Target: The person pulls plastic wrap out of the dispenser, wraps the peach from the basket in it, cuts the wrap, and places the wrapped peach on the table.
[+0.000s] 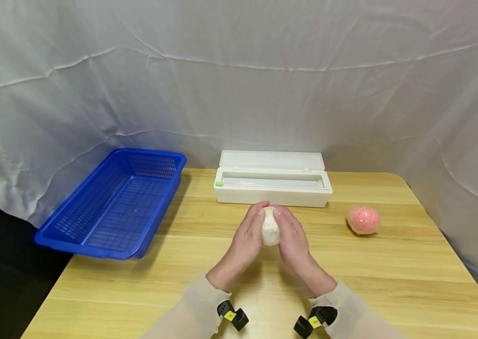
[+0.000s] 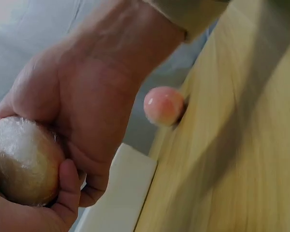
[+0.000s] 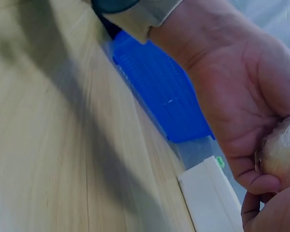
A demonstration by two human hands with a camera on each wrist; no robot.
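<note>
A round, pale yellow-white thing (image 1: 270,230) wrapped in clear film is held between both hands, raised above the table. My left hand (image 1: 244,239) grips its left side, thumb along the top. From the other side my right hand (image 1: 296,241) holds it, its thumb also on top. In the left wrist view, fingers curl round the shiny wrapped thing (image 2: 29,159), and the film shows wrinkles. Just behind the hands stands a white cling film dispenser box (image 1: 270,195) with its lid raised. The undersides of the hands are hidden in the head view.
A blue plastic basket (image 1: 158,221) stands at the left, partly over the table's edge. On the right lies a pink round thing (image 1: 364,220) with a glossy surface. A grey cloth (image 1: 264,103) hangs behind the wooden table (image 1: 391,282).
</note>
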